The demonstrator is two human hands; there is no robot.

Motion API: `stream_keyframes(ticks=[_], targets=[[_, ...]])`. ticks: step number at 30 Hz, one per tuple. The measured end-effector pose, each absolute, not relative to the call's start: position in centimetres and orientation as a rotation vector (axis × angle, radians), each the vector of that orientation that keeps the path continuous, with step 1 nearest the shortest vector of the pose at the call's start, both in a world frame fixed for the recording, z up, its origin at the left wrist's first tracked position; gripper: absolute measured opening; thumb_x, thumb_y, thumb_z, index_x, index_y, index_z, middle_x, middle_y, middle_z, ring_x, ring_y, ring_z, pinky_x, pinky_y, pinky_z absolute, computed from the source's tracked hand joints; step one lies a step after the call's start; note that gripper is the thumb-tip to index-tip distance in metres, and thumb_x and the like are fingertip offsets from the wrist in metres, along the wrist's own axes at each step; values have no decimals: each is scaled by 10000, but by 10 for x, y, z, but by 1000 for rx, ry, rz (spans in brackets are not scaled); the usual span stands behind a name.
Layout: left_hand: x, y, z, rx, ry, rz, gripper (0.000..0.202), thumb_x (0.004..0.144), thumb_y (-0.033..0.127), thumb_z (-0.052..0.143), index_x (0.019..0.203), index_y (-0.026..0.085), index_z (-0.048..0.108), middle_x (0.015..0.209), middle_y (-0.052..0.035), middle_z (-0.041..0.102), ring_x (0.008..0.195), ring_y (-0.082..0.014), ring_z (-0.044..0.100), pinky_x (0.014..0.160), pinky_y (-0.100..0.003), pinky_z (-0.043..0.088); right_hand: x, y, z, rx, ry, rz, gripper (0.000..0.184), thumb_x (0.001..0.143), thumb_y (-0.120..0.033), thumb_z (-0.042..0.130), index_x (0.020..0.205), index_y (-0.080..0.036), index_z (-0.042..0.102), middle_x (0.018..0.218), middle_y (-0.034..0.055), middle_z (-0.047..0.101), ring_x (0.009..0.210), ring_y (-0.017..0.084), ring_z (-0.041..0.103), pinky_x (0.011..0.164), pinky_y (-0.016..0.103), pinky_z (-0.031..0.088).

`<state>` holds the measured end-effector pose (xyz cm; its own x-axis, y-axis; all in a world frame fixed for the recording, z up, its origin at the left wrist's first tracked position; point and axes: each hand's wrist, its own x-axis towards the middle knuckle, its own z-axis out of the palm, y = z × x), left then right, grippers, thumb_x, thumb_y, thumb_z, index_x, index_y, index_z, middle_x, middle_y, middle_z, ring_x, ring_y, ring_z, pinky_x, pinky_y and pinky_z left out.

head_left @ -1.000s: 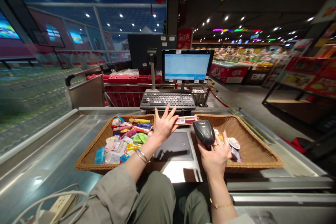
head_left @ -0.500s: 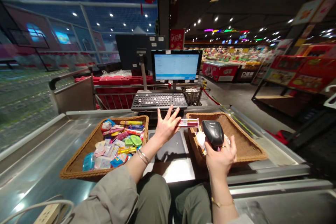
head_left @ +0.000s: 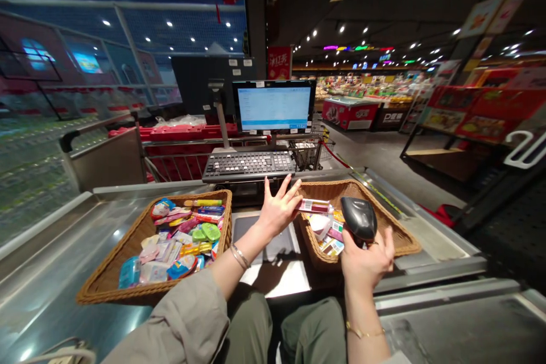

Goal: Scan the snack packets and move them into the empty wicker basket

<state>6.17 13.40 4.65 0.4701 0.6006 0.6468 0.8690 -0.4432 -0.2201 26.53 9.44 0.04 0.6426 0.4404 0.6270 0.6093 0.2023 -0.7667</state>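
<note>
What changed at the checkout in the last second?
The view turned right. The right hand, holding the black scanner, shifted across the right basket, uncovering packets inside. The left hand stayed spread beside the pink packet. The left basket looks unchanged.

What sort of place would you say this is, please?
It looks like a supermarket checkout: a handheld barcode scanner in the right hand, a till monitor with keyboard, and a display freezer beyond.
</note>
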Motion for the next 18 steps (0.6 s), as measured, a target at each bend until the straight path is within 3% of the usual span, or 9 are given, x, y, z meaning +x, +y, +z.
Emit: stream_keyframes(ticks=[11, 18], targets=[[94, 153, 39, -2254, -1132, -652, 322, 969, 294, 472, 1254, 228, 609, 1533, -106, 432, 1491, -322, 241, 1095, -812, 7, 291, 100, -6, -1436, -899, -168, 400, 679, -492, 746, 826, -122, 702, 995, 192, 727, 1285, 394, 506, 1025, 558, 418], [125, 167, 28, -2260, -1335, -595, 438, 1004, 317, 383, 1426, 232, 467, 1574, -101, 345, 1497, -352, 204, 1053, -851, 134, 300, 102, -13, -1445, -875, -247, 413, 683, -484, 742, 842, -104, 708, 975, 205, 730, 1261, 386, 537, 1036, 542, 423]])
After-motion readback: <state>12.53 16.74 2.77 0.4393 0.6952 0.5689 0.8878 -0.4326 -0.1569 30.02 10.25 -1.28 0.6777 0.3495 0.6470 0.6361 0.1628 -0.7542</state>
